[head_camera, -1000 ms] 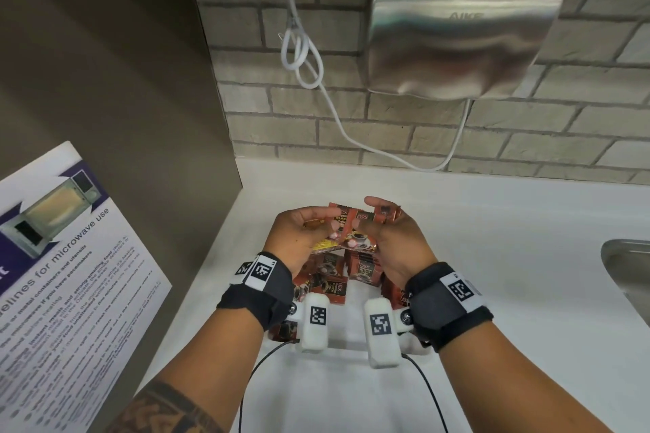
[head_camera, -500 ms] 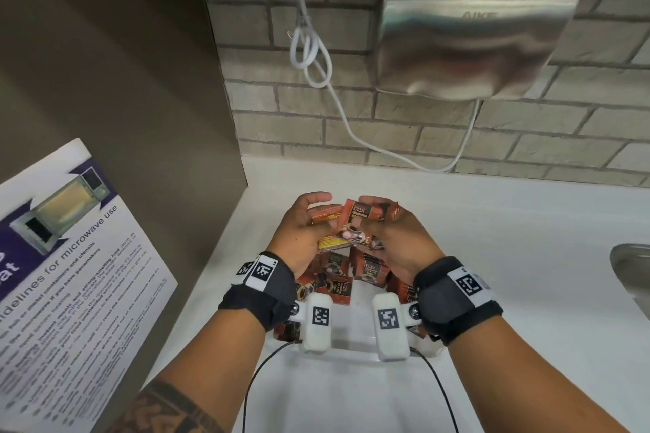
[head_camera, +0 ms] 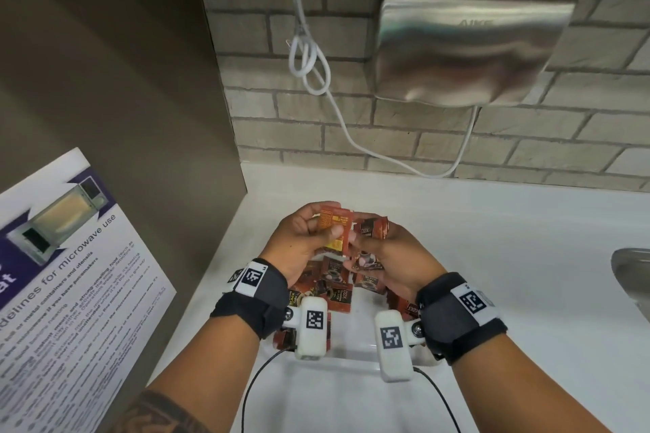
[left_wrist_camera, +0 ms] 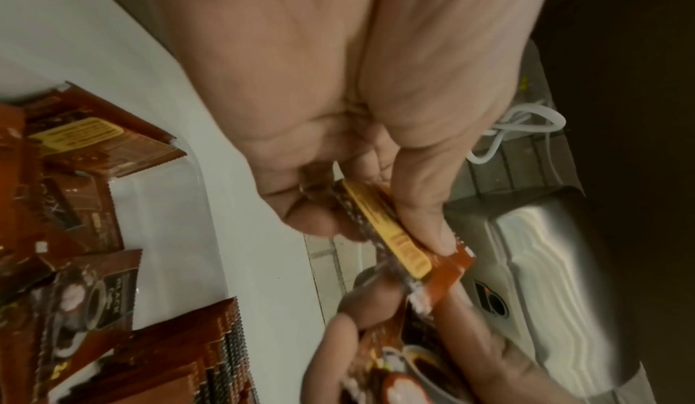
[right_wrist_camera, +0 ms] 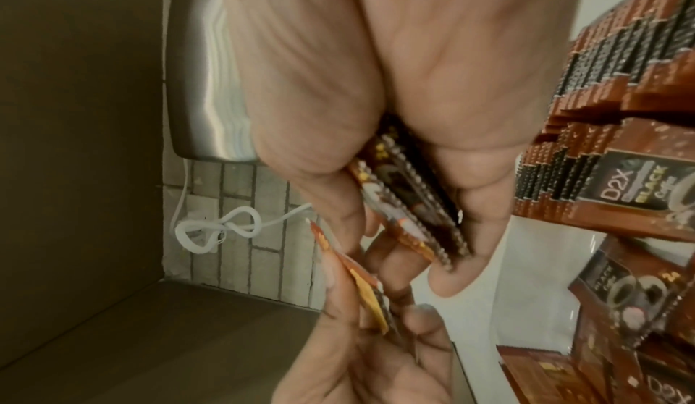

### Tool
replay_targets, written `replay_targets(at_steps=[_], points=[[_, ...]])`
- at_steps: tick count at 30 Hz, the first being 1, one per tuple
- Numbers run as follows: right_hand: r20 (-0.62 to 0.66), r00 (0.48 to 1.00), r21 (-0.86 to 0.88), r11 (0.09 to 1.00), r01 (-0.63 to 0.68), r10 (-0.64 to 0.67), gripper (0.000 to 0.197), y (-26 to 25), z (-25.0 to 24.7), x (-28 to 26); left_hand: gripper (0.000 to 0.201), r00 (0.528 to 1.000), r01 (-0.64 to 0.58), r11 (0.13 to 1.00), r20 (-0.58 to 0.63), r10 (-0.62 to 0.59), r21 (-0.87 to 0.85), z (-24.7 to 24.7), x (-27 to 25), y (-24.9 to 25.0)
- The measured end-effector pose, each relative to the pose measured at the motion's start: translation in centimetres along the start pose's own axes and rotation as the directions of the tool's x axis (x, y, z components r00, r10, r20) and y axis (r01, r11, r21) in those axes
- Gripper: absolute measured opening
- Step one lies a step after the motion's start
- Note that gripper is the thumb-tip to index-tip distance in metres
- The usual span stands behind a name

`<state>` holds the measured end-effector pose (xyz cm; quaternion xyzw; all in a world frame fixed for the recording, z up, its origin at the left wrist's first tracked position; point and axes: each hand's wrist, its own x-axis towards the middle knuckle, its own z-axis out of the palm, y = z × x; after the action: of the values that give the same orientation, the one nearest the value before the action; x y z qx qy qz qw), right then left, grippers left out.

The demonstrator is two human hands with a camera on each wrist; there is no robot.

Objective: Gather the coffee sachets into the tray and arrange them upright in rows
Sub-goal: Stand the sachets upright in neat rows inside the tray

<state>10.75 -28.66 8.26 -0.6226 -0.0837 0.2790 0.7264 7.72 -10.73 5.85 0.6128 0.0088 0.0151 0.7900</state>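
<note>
Both hands are raised above a clear plastic tray (head_camera: pixel 351 362) on the white counter. My left hand (head_camera: pixel 306 239) pinches a brown coffee sachet (head_camera: pixel 334 227) with its yellow-labelled back showing; the same sachet (left_wrist_camera: pixel 398 247) lies between thumb and fingers in the left wrist view. My right hand (head_camera: pixel 387 257) holds a small stack of sachets (head_camera: pixel 371 242) face up, and their stacked edges (right_wrist_camera: pixel 410 205) show in the right wrist view. More sachets (head_camera: pixel 334 288) lie loose in the tray under the hands, and several others (right_wrist_camera: pixel 620 89) stand packed in a row.
A steel hand dryer (head_camera: pixel 467 46) hangs on the brick wall with a looped white cable (head_camera: pixel 309 63). A brown side panel (head_camera: pixel 116 81) carrying a microwave notice (head_camera: pixel 67 278) closes off the left. A sink edge (head_camera: pixel 633 271) shows at the far right.
The left hand has drawn one sachet away from the right hand's stack and turned its yellow back up. Both hands stayed above the tray.
</note>
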Motion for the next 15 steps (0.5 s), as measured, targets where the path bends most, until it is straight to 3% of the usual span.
replay_targets(at_steps=[3, 4, 8, 10, 13, 15], points=[[0.004, 0.996, -0.071, 0.994, 0.087, -0.087, 0.028, 0.2, 0.4, -0.1, 0.071, 0.99, 0.049, 0.992, -0.134, -0.033, 0.115, -0.1, 0.4, -0.3], [-0.011, 0.993, -0.098, 0.988, 0.116, -0.118, 0.028, 0.3, 0.5, 0.0, 0.067, 0.988, 0.032, 0.982, -0.153, -0.003, 0.189, 0.0, 0.5, -0.2], [-0.115, 0.985, -0.062, 0.991, 0.122, -0.128, 0.041, 0.9, 0.4, 0.8, 0.012, 0.994, -0.073, 0.919, -0.044, 0.098, 0.386, 0.7, 0.4, -0.1], [-0.162, 0.973, -0.123, 0.982, 0.144, -0.163, 0.042, 1.3, 0.2, 1.2, 0.025, 0.995, -0.063, 0.916, -0.044, 0.088, 0.395, 1.2, 0.1, 0.4], [-0.209, 0.946, -0.3, 0.937, 0.179, -0.248, 0.049, 1.4, 0.1, 1.5, 0.055, 0.993, 0.08, 0.92, -0.113, -0.039, 0.384, 1.7, -0.4, 1.1], [-0.227, 0.937, -0.333, 0.925, 0.181, -0.265, 0.054, 1.2, 0.0, 1.6, 0.049, 0.995, 0.051, 0.943, -0.101, -0.018, 0.329, 1.7, -0.4, 0.6]])
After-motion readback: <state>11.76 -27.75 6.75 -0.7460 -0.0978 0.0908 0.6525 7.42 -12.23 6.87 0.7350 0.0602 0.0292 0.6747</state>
